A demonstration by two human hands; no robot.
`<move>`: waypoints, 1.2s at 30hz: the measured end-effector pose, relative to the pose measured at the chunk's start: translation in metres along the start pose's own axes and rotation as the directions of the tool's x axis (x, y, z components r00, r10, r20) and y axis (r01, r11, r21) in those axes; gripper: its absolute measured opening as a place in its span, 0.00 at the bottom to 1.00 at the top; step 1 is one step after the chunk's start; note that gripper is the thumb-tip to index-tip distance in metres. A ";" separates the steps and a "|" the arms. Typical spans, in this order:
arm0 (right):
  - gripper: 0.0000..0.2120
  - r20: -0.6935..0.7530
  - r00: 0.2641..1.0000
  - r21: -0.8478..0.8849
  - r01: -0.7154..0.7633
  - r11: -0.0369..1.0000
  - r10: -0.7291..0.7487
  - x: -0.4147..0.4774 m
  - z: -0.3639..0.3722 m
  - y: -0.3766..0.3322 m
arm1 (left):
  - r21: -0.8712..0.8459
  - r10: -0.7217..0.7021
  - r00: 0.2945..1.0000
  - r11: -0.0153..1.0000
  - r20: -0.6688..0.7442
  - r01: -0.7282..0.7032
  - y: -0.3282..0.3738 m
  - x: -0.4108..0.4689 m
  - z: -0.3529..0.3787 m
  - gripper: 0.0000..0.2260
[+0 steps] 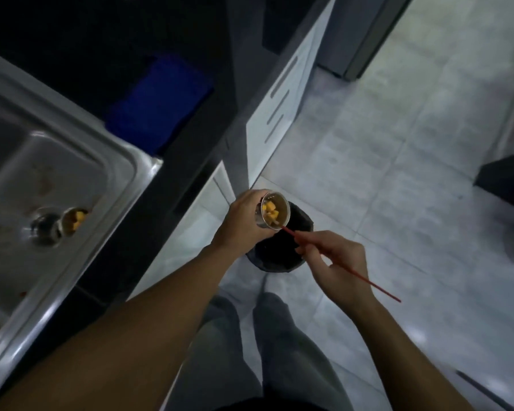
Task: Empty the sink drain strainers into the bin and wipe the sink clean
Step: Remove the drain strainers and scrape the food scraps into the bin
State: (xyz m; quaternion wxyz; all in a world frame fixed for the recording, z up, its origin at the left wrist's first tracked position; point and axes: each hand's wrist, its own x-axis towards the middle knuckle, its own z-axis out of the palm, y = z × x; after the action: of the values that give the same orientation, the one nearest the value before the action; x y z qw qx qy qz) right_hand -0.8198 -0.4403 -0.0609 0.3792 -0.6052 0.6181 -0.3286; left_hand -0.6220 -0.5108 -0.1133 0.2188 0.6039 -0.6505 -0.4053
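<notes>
My left hand grips a round metal drain strainer, tilted on its side above the black bin on the floor. Yellow food chunks sit inside it. My right hand pinches a thin red stick whose tip pokes into the strainer's mouth. At the left lies the steel sink. A second strainer holding yellow bits lies tipped beside the open drain hole. Brownish smears mark the basin floor.
A dark countertop runs beside the sink, with a blue cloth-like item on it. White cabinet doors face the grey tiled floor. My legs stand just behind the bin. A dark object sits at the right.
</notes>
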 end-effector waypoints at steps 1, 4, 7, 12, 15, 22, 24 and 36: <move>0.13 0.016 1.000 -0.027 -0.014 1.000 0.014 0.003 0.002 0.010 | 0.021 0.008 1.000 1.000 0.028 -0.009 -0.005 0.006 0.008 0.33; 0.13 0.072 0.997 -0.131 -0.009 0.991 0.018 0.015 0.010 0.038 | 0.071 0.022 0.996 0.997 0.087 -0.028 -0.020 0.020 0.029 0.34; 0.14 0.098 0.994 -0.139 -0.024 0.990 0.038 0.026 0.018 0.061 | 0.115 -0.003 0.992 0.993 0.123 -0.011 -0.034 0.032 0.049 0.35; 0.14 0.127 0.990 -0.149 -0.042 0.988 0.061 0.034 0.036 0.094 | 0.175 -0.049 0.981 0.984 0.186 0.016 -0.056 0.050 0.077 0.36; 0.13 0.111 0.991 -0.142 -0.062 0.988 0.078 0.032 0.045 0.113 | 0.218 -0.073 0.973 0.976 0.218 0.024 -0.069 0.058 0.089 0.37; 0.14 0.047 0.979 -0.057 -0.196 0.979 0.199 0.021 0.065 0.157 | 0.283 -0.168 0.932 0.956 0.323 0.075 -0.097 0.072 0.115 0.38; 0.14 0.025 0.971 -0.029 -0.238 0.971 0.239 0.016 0.071 0.168 | 0.307 -0.224 0.917 0.944 0.330 0.120 -0.105 0.075 0.121 0.38; 0.12 -0.119 0.965 0.103 -0.223 0.969 0.235 0.005 0.104 0.214 | 0.314 -0.243 0.896 0.941 0.372 0.125 -0.145 0.076 0.153 0.35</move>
State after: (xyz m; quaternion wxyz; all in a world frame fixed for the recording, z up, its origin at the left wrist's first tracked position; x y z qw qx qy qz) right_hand -0.8361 -0.4284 -0.2978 0.4001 -0.4894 0.6921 -0.3485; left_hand -0.6660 -0.5358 -0.3314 -0.0489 0.5908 -0.6720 -0.4438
